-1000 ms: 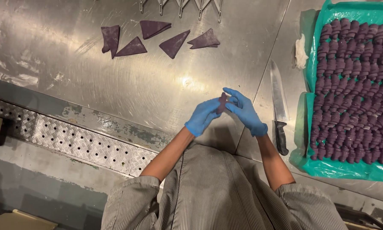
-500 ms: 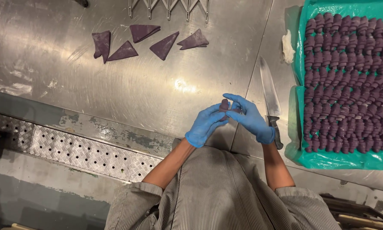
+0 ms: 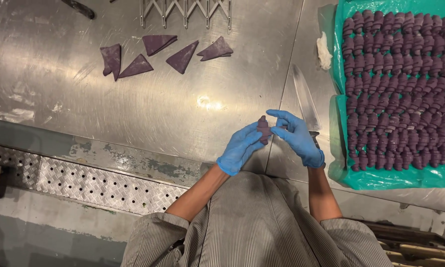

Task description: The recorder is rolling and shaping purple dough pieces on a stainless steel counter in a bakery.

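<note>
One steel table [image 3: 133,109], perforated floor grating [image 3: 84,183]

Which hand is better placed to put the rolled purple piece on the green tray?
Probably the right hand: it already touches the rolled purple piece and is nearer the green tray on that side. The left hand is farther away.

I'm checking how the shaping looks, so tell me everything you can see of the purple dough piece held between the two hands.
The purple dough piece is small, dark purple and matte, rolled into a short ridged shape like the rolled pieces filling the green-lined tray at the right. It stands roughly upright above the steel table, not touching it. The gloved left hand cups it from the left and below; the fingers of the gloved right hand pinch it from the right. Its lower part is hidden by fingers.
</note>
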